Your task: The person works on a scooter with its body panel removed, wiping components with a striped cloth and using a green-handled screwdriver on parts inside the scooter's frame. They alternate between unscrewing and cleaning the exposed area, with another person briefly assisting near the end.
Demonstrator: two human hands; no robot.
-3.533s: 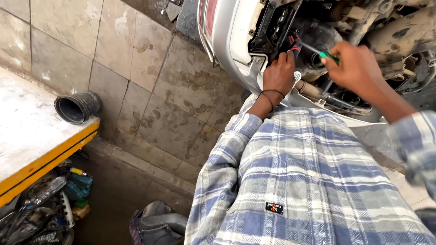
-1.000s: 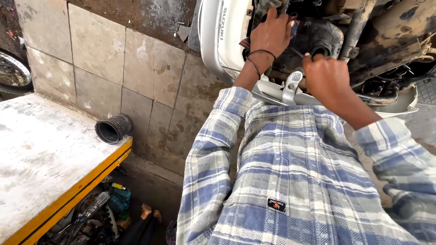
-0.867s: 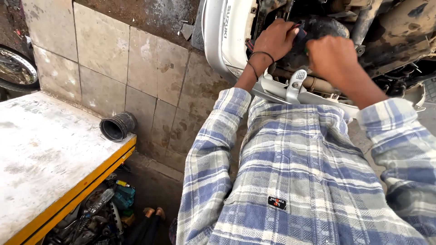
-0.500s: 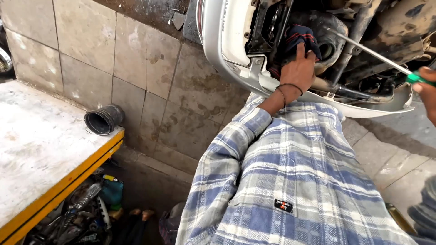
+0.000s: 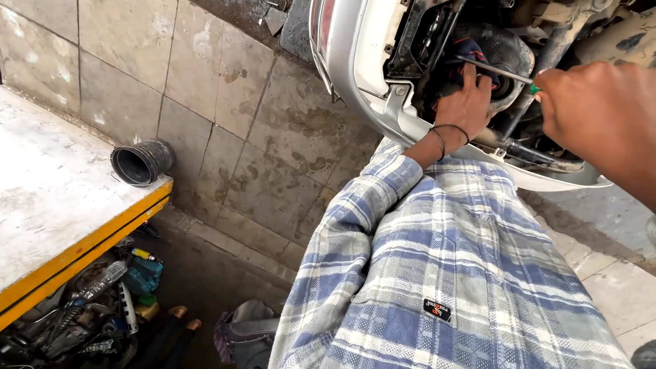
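— Since half a second ago, what has moved?

— Right hand (image 5: 598, 113) has swung in from the frame's edge and now sits close to the camera, carrying the screwdriver (image 5: 497, 71) with it. Its thin metal shaft now reaches across to the dark round part (image 5: 502, 55) under the silver bumper (image 5: 355, 75).

— How is that hand set?

— Closed around the green handle, of which only a sliver shows at the fingers.

— And the left hand (image 5: 467, 106)?

— Raised into the opening, fingers spread against the dark part, just below the shaft. It holds nothing that I can see. A dark band circles its wrist.

— What else is around?

— Plaid shirt (image 5: 444, 273) fills the foreground. A black rubber hose piece (image 5: 141, 162) lies at the corner of the yellow-edged bench (image 5: 48, 205), by the tiled wall (image 5: 225, 116).
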